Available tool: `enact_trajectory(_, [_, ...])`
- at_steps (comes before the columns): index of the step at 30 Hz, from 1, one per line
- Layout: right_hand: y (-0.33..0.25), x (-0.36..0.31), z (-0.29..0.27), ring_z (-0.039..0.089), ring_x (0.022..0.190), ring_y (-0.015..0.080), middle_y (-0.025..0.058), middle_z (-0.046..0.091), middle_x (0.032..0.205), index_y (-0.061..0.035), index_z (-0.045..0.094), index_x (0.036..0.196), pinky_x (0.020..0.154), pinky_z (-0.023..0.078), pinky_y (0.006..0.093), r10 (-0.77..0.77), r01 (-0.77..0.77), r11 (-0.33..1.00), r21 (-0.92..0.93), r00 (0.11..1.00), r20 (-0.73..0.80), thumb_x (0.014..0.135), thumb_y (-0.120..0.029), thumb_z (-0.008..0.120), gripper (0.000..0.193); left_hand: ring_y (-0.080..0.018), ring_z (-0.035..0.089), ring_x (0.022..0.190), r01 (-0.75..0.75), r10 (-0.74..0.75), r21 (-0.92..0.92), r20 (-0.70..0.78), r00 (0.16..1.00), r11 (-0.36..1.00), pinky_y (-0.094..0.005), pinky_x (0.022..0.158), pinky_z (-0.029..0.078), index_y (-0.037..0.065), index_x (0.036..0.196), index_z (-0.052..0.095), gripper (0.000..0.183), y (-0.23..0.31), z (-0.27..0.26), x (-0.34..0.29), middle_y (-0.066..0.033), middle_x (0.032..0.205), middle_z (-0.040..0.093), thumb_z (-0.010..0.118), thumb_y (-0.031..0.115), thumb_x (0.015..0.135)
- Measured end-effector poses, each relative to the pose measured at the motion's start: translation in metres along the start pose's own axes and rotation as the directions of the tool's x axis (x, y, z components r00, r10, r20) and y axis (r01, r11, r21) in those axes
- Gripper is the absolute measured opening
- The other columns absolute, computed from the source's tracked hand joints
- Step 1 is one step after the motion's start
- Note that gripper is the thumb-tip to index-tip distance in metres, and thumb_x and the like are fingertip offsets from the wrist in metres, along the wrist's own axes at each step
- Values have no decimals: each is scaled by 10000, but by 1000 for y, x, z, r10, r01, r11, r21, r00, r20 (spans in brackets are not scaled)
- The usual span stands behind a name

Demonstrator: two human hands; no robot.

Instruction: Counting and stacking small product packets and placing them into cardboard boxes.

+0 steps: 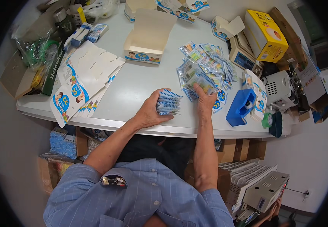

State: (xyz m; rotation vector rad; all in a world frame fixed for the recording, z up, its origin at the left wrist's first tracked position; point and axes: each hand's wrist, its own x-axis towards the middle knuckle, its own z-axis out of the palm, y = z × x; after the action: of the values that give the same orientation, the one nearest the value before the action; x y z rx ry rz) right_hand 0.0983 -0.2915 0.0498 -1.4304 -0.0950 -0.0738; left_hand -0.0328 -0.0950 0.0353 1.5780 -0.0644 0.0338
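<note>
A stack of small flat sachets with blue-and-white striped edges lies on the pale grey bench, near its front edge. Just one such stack shows, beside one loose heap of matching clear sachets; individual packets are too many to count. The left hand curls closed around the stack. The right hand rests half-open, fingers pressing the heap's near edge.

On the tabletop, a stack of blue-edged sachets lies under the left hand, a heap of sachets sits beside the right hand, an open white box stands behind, flat cartons lie left, and a yellow box stands far right.
</note>
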Motion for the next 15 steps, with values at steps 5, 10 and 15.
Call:
enact_trajectory(5, [-9, 2, -16, 693, 1017, 194, 92, 711, 1175, 22, 661, 1224, 918, 551, 318, -39, 38, 999, -15, 999, -30, 804, 7, 831, 454, -239, 663, 1086, 71, -68, 96, -27, 997, 993, -346, 984, 530, -21, 1335, 440, 801, 17, 2, -3, -158, 1184, 642, 904, 157, 706])
enact_trajectory(10, [-24, 1, -23, 682, 1038, 192, 100, 715, 1164, 33, 672, 1218, 925, 539, 309, -118, 117, 993, -14, 989, -90, 826, 4, 822, 421, -239, 671, 1079, 79, -77, 93, -27, 997, 992, -349, 976, 534, -27, 1319, 439, 792, 22, -1, -4, -163, 1162, 655, 903, 168, 708])
enact_trajectory(15, [-10, 3, -34, 671, 1002, 174, 110, 718, 1132, 69, 659, 1213, 904, 531, 310, -114, 99, 986, -130, 987, -110, 846, -25, 807, 406, -256, 677, 1071, 58, -56, 103, -26, 998, 993, -354, 967, 535, -15, 1297, 455, 776, 17, 0, -2, -167, 1150, 661, 910, 176, 699])
